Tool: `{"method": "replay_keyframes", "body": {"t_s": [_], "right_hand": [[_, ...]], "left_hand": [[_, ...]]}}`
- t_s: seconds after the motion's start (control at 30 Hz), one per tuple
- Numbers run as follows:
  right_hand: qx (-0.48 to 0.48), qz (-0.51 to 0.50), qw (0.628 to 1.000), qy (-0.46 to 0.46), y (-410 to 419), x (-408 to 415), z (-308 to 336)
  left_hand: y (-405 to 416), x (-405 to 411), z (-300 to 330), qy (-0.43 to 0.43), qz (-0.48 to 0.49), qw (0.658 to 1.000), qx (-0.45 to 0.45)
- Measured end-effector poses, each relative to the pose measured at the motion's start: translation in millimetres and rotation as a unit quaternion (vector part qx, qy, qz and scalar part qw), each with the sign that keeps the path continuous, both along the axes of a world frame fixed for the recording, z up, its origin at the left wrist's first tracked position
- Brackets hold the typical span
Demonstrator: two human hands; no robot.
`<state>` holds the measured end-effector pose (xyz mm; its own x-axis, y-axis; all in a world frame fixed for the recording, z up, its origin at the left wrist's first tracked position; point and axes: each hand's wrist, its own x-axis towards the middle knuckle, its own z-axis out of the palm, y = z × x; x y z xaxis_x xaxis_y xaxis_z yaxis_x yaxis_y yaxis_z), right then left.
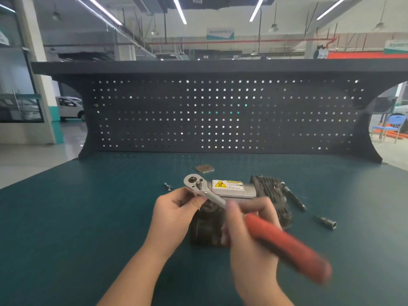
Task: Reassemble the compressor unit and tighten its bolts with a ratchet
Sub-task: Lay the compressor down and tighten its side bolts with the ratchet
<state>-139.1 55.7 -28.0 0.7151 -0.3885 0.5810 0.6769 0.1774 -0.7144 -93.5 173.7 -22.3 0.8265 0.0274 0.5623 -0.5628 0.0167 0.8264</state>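
A: How are the hands set?

B: Both reach in from 6 o'clock, forearms bare. The right hand [249,219] grips the ratchet [212,196] where the steel shank meets its red handle, fingers curled round it; the handle slants down toward 4 o'clock and is blurred. The left hand [174,212] pinches the ratchet's rounded chrome head from beneath, at 11 o'clock of the right hand.

A: And the compressor unit?

B: The compressor unit [242,206] lies on the green bench [88,217] directly under the hands: a smooth silver cylinder with a yellow warning label, and ribbed black castings at either end.

A: Anything else?

B: A dark extension bar [294,198] lies just at its 3 o'clock, a short metal socket [326,221] farther out toward 4. Small bolts [167,186] lie at 10 o'clock, a flat brownish square plate [204,168] at 12, before the black perforated backboard [220,113].
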Motion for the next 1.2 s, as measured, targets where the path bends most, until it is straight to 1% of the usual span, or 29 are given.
{"method": "replay_keyframes", "body": {"t_s": [0.03, 0.1, 0.13, 0.17, 0.2, 0.23, 0.27, 0.33, 0.4, 0.43, 0.5, 0.53, 0.6, 0.63, 0.67, 0.7, 0.77, 0.8, 0.87, 0.9, 0.93, 0.97, 1.0, 1.03, 1.07, 1.1, 1.13, 1.17, 1.2], "right_hand": [[0.078, 0.085, 0.992, 0.056, -7, 6, 5], [0.226, 0.243, 0.929, 0.163, -26, 24, 19], [0.267, 0.272, 0.902, 0.202, -37, 33, 27], [0.283, 0.277, 0.891, 0.221, -39, 34, 32], [0.285, 0.269, 0.897, 0.205, -43, 34, 34], [0.271, 0.262, 0.911, 0.166, -38, 29, 28], [0.215, 0.233, 0.940, 0.130, -30, 22, 20], [0.010, 0.108, 0.993, 0.036, -5, 1, -2], [-0.075, -0.047, 0.995, -0.049, 16, -7, -23], [-0.096, -0.085, 0.989, -0.079, 22, -10, -26], [-0.112, -0.083, 0.985, -0.102, 22, -13, -19], [-0.085, -0.058, 0.991, -0.085, 13, -10, -11], [0.049, 0.065, 0.996, 0.026, -5, 0, 11], [0.134, 0.157, 0.974, 0.090, -17, 11, 20], [0.216, 0.225, 0.938, 0.152, -27, 25, 28], [0.278, 0.260, 0.905, 0.190, -35, 33, 32], [0.331, 0.252, 0.887, 0.202, -31, 31, 35], [0.320, 0.237, 0.904, 0.155, -21, 26, 29], [0.231, 0.151, 0.961, 0.019, 5, 2, 11], [0.114, 0.083, 0.990, -0.029, 15, -9, 4], [-0.034, -0.002, 0.997, -0.068, 17, -12, -9], [-0.189, -0.046, 0.979, -0.055, 16, -13, -17], [-0.352, -0.126, 0.927, 0.005, 17, -11, -19], [-0.420, -0.072, 0.903, 0.047, 15, -9, -15], [-0.395, -0.016, 0.915, 0.077, 14, -9, -8], [-0.362, -0.002, 0.921, 0.143, 11, -7, -3], [-0.320, -0.008, 0.936, 0.143, 10, -7, 3], [-0.299, -0.042, 0.950, 0.082, 13, -6, 5], [-0.238, -0.054, 0.969, 0.024, 15, -8, 12]], "left_hand": [[0, 0, 1, -0.003, -0.006, 1.000, 0.009], [-1, 0, 1, -0.010, -0.015, 0.999, 0.027], [-2, 0, 1, -0.013, -0.013, 0.999, 0.037], [-4, 1, 0, -0.013, -0.010, 0.999, 0.041], [-5, 1, -1, -0.014, -0.005, 0.999, 0.038], [-5, 2, -2, -0.014, 0.000, 1.000, 0.028], [-5, 3, -3, -0.014, 0.005, 1.000, 0.017], [-3, 3, -7, -0.011, 0.011, 1.000, 0.003], [-3, 2, -10, -0.008, 0.020, 1.000, 0.005], [-3, 2, -11, -0.007, 0.021, 1.000, 0.005], [-4, 2, -10, -0.005, 0.016, 1.000, -0.007], [-3, 2, -8, -0.011, 0.012, 1.000, -0.009], [-3, 1, -6, -0.027, 0.011, 1.000, 0.003], [-2, 2, -6, -0.034, 0.013, 0.999, 0.013], [-2, 2, -6, -0.037, 0.016, 0.999, 0.027], [-3, 2, -6, -0.038, 0.017, 0.998, 0.038], [-5, 2, -8, -0.030, 0.021, 0.998, 0.043], [-4, 3, -9, -0.028, 0.028, 0.999, 0.035], [-3, 3, -11, -0.021, 0.036, 0.999, 0.015], [-3, 4, -14, -0.012, 0.038, 0.999, 0.002], [-3, 4, -15, -0.001, 0.032, 0.999, -0.015], [-3, 3, -15, 0.017, 0.020, 0.999, -0.032], [-3, 4, -15, 0.032, 0.009, 0.998, -0.043], [-3, 5, -16, 0.046, 0.004, 0.998, -0.045], [-4, 6, -16, 0.054, -0.006, 0.997, -0.051], [-4, 7, -16, 0.055, -0.007, 0.997, -0.048], [-4, 7, -16, 0.049, -0.007, 0.998, -0.034], [-4, 9, -17, 0.035, 0.007, 0.999, -0.011], [-3, 10, -18, 0.019, 0.024, 1.000, 0.007]]}}
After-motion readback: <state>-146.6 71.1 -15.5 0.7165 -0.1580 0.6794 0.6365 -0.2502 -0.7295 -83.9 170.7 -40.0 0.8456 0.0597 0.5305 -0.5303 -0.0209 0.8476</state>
